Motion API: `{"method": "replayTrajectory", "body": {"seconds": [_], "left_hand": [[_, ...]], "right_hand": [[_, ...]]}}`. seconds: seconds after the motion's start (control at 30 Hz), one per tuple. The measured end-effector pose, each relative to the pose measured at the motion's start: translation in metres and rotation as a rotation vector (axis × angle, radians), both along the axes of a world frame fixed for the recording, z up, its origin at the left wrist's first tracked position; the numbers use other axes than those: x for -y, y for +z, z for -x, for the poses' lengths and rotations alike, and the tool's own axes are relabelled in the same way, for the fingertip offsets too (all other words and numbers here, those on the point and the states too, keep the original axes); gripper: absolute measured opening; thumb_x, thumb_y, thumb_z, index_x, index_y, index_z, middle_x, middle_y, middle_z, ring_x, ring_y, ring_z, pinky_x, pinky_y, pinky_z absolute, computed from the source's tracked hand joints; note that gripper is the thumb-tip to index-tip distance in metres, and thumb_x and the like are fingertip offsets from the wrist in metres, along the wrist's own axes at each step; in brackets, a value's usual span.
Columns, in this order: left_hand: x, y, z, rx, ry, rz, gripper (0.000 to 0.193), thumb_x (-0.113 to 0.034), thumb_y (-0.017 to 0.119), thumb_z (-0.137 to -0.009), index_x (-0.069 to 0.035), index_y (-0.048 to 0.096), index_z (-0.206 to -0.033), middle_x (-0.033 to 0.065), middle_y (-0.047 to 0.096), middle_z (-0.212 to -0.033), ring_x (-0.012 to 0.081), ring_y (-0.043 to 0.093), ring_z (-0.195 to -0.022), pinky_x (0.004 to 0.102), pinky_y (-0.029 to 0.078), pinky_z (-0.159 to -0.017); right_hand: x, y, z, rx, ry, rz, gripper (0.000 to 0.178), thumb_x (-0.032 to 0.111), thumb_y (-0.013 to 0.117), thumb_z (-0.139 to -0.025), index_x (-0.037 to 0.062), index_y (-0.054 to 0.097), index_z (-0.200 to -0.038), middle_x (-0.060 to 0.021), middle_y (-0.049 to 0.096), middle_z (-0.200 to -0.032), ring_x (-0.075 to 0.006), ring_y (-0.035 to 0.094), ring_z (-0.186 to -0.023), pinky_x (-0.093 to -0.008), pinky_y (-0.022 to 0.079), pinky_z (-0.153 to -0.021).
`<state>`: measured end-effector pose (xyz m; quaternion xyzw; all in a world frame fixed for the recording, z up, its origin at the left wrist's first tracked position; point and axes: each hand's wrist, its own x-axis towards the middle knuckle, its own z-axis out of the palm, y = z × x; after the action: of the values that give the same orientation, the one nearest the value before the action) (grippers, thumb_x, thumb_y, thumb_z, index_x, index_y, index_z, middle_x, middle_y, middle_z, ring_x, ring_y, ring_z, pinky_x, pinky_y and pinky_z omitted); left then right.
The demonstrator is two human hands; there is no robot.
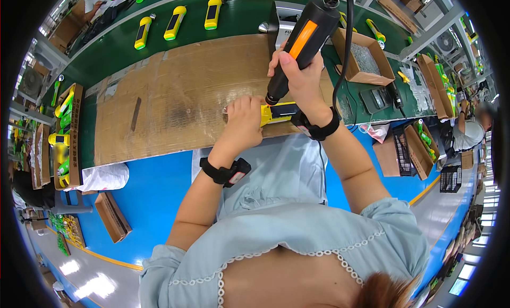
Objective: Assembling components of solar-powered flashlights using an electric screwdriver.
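Note:
My right hand (pixel 304 74) is wrapped round a black electric screwdriver (pixel 307 39) with an orange stripe, its cable rising from the top. The tool's tip points down at a yellow flashlight (pixel 280 112) with a dark panel, lying near the front edge of the cardboard-covered bench. Whether the tip touches it I cannot tell. Closed over the flashlight's left end is my left hand (pixel 245 119), which hides that part. Both wrists wear black straps with small modules.
Cardboard (pixel 186 90) covers the green bench (pixel 122 42). At its far side lie yellow flashlights (pixel 174 23). An open box of small parts (pixel 366 58) stands right, beside a dark device (pixel 376 99). A filled carton (pixel 77 132) sits left. A co-worker (pixel 470 127) is far right.

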<state>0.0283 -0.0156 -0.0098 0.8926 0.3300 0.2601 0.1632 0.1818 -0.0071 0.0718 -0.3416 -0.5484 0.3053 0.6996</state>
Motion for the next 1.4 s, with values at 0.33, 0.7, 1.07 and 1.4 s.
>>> {"method": "replayTrajectory", "body": {"seconds": [0.33, 0.7, 1.07, 1.4], "left_hand": [[0.0, -0.003, -0.001, -0.034, 0.009, 0.103, 0.057, -0.004, 0.062, -0.058, -0.002, 0.047, -0.113, 0.0187, 0.049, -0.104, 0.0378, 0.045, -0.104, 0.0444, 0.034, -0.09], [0.009, 0.009, 0.014, -0.145, 0.074, -0.028, 0.05, -0.004, 0.064, -0.059, 0.0, 0.048, -0.106, 0.018, 0.048, -0.102, 0.0348, 0.046, -0.101, 0.0451, 0.032, -0.09], [-0.062, 0.009, 0.028, -0.434, 0.483, -0.147, 0.057, -0.05, 0.068, -0.071, 0.001, 0.056, -0.094, 0.018, 0.055, -0.089, 0.0345, 0.051, -0.085, 0.0464, 0.035, -0.075], [-0.329, -0.006, -0.065, -0.557, 0.963, -0.141, 0.08, -0.069, 0.057, -0.072, 0.001, 0.059, -0.111, 0.0275, 0.036, -0.13, 0.0428, 0.03, -0.124, 0.0592, 0.024, -0.096]], "right_hand": [[0.001, -0.01, 0.004, -0.108, 0.16, 0.009, 0.018, 0.007, 0.06, -0.083, -0.001, 0.049, -0.094, -0.0069, 0.056, -0.07, -0.0126, 0.055, -0.058, -0.0249, 0.045, -0.054], [0.011, 0.035, -0.007, -0.202, 0.201, -0.102, 0.043, 0.03, 0.067, -0.081, 0.0023, 0.044, -0.104, -0.0083, 0.055, -0.075, -0.0157, 0.056, -0.062, -0.028, 0.048, -0.058], [0.051, 0.033, -0.065, -0.28, -0.059, 0.083, 0.064, 0.036, 0.082, -0.064, 0.0019, 0.043, -0.103, -0.0084, 0.054, -0.073, -0.0154, 0.057, -0.064, -0.0267, 0.05, -0.058], [-0.025, 0.006, -0.051, -0.427, 0.096, -0.003, 0.066, 0.024, 0.085, -0.062, 0.002, 0.042, -0.107, -0.0088, 0.055, -0.077, -0.0182, 0.058, -0.068, -0.0294, 0.048, -0.059]]}}
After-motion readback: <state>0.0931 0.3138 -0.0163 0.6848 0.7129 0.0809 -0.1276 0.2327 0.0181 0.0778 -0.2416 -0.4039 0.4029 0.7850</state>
